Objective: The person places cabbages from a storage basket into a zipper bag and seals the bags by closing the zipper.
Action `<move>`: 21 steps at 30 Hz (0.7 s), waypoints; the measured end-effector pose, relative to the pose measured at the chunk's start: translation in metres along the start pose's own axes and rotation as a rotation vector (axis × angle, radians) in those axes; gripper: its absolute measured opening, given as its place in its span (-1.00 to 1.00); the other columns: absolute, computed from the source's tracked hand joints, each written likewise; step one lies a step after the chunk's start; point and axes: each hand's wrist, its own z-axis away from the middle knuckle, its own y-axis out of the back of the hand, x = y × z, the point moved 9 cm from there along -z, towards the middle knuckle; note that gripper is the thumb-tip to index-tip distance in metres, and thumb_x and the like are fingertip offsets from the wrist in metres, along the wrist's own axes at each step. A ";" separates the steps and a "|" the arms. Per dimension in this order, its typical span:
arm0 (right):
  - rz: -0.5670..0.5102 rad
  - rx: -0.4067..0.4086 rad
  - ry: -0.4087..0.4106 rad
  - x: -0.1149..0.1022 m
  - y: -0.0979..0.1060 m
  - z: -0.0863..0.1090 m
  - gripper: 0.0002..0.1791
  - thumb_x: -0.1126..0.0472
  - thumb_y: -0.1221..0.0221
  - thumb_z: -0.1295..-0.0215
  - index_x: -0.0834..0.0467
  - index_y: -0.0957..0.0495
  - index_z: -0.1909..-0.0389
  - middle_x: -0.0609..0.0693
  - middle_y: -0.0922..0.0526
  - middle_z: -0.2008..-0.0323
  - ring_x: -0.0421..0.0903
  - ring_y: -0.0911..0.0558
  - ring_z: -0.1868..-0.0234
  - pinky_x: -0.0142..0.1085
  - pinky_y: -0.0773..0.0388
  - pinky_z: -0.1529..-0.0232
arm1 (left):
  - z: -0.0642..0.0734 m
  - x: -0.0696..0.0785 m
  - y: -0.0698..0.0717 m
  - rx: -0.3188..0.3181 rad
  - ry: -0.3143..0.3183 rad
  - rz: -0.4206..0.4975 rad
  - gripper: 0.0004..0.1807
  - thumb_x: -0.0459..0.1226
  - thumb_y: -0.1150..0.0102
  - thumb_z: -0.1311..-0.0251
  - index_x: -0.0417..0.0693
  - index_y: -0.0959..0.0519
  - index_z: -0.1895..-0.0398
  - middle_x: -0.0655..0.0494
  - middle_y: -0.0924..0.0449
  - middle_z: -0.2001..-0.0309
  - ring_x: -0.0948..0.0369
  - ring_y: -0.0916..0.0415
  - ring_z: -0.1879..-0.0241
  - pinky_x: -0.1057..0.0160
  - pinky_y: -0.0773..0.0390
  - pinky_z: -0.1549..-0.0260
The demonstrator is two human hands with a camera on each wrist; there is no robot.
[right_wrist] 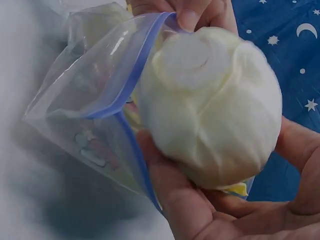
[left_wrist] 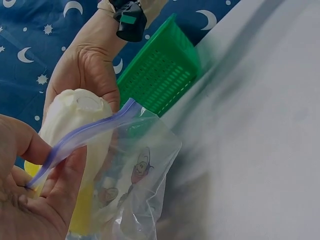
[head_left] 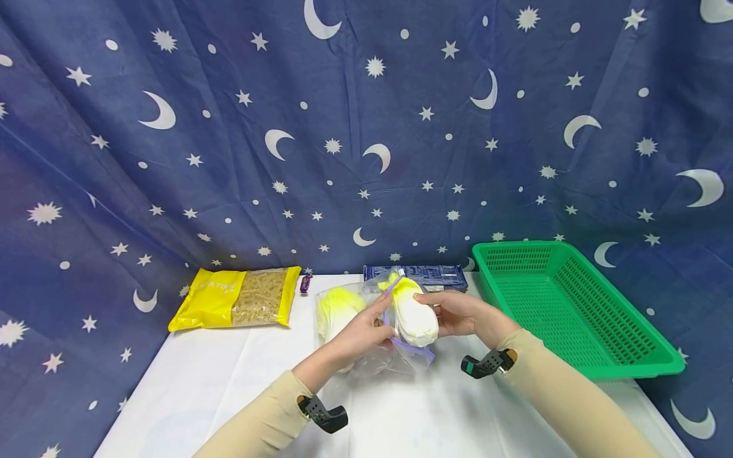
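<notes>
A napa cabbage (head_left: 417,321), white at the base and yellow at the leaf tips, is held above the table in my right hand (head_left: 460,312). In the right wrist view its cut base faces the camera, with the fingers and thumb around its side. My left hand (head_left: 363,334) pinches the purple zip edge of a clear zip bag (right_wrist: 95,100). The bag's mouth gapes right beside the cabbage; how much of the cabbage lies inside it I cannot tell. Behind the left hand, a second napa cabbage (head_left: 338,308) lies on the table in clear plastic.
A yellow bag of pasta (head_left: 240,298) lies at the back left, with a small purple-wrapped sweet (head_left: 306,284) beside it. A dark blue packet (head_left: 435,276) is behind the hands. To the right stands a green plastic basket (head_left: 572,312) against the starry curtain (head_left: 355,127).
</notes>
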 end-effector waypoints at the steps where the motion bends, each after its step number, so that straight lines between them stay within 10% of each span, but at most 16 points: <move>1: -0.004 -0.009 0.001 0.001 -0.001 0.000 -0.35 -0.03 -0.17 -0.50 0.29 -0.27 -0.40 0.21 -0.56 0.02 0.02 -0.68 0.10 -0.06 -0.70 0.03 | 0.000 0.000 0.000 0.001 0.001 0.005 -0.12 -0.44 -0.17 -0.25 -0.15 -0.06 -0.63 0.07 0.18 -0.66 0.15 -0.55 0.32 0.00 -0.70 0.07; 21: 0.080 -0.042 0.059 0.000 -0.001 0.000 -0.54 0.12 -0.15 -0.51 0.37 -0.39 -0.21 0.18 -0.64 0.13 0.04 -0.70 0.14 -0.04 -0.72 0.08 | 0.003 -0.006 0.003 0.003 0.082 0.128 -0.05 -0.47 -0.20 -0.20 -0.10 -0.01 -0.65 0.03 0.17 -0.65 0.21 -0.58 0.32 0.24 -0.71 0.18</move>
